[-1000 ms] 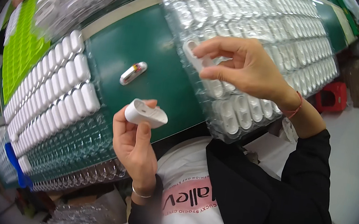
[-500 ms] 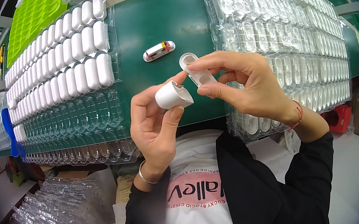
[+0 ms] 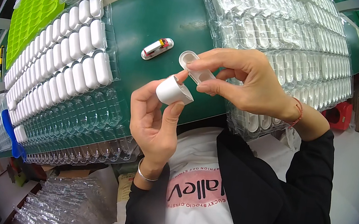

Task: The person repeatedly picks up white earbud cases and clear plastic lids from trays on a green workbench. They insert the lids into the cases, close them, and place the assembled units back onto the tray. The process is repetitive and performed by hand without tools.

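Observation:
My left hand (image 3: 155,122) grips a short white plastic housing (image 3: 173,91), its thumb on the lower side and fingers behind. Pinched between the thumb and fingers of my right hand (image 3: 253,83) is a shallow oval white shell (image 3: 189,58), its hollow side facing up. The two parts are held close together above the green table. Beyond my left hand lies a small oval white piece (image 3: 157,49) with red and yellow parts on top.
To the left, a clear tray (image 3: 96,106) carries rows of rounded white cases (image 3: 76,77). Clear trays (image 3: 286,49) of white shells fill the right side. A green grid mat (image 3: 37,7), a blue holder (image 3: 13,133) and bagged clear plastic (image 3: 68,202) lie around the table.
Both hands keep their grips on the two white parts, almost unmoved. The view has shifted very slightly.

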